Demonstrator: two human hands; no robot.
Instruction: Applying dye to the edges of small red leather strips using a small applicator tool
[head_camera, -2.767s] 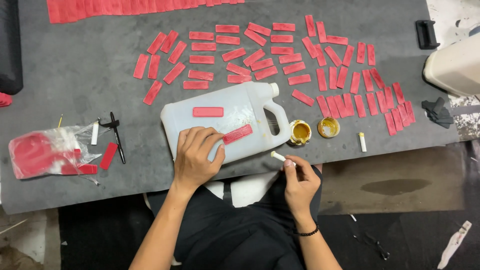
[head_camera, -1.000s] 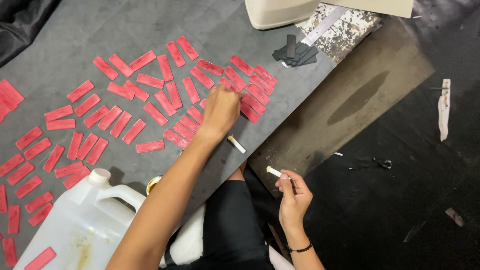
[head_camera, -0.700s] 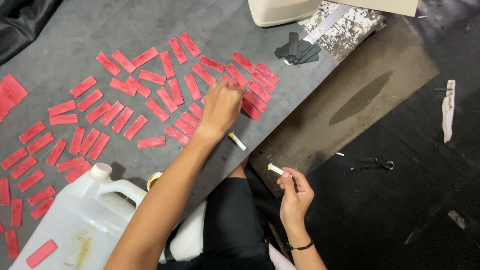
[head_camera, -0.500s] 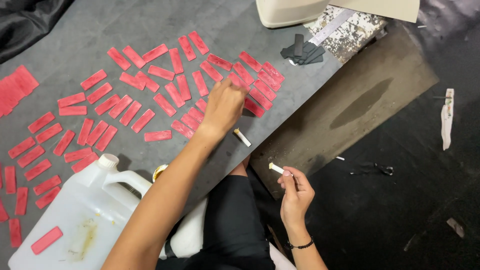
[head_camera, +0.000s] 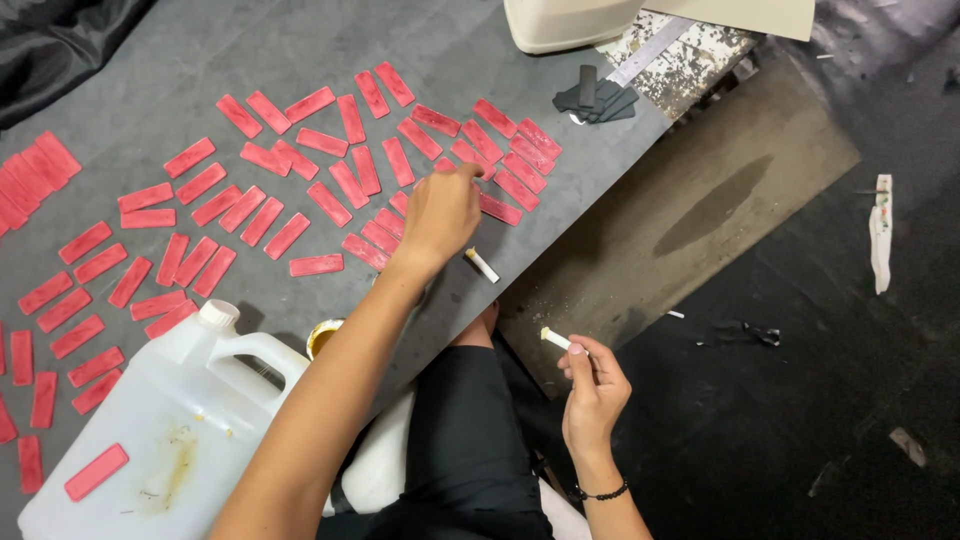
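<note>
Flat red strips (head_camera: 315, 265) lie scattered on the grey table (head_camera: 160, 90); the left hand (head_camera: 440, 212) rests fingertips on one. The right hand (head_camera: 595, 390) pinches a small white stick (head_camera: 555, 339), tip up-left.

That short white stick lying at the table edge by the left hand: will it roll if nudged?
Probably. The white stick looks round and thin, so it may roll. It lies near the edge of the grey table, so a nudge from the left hand could drop it. It looks light.
</note>
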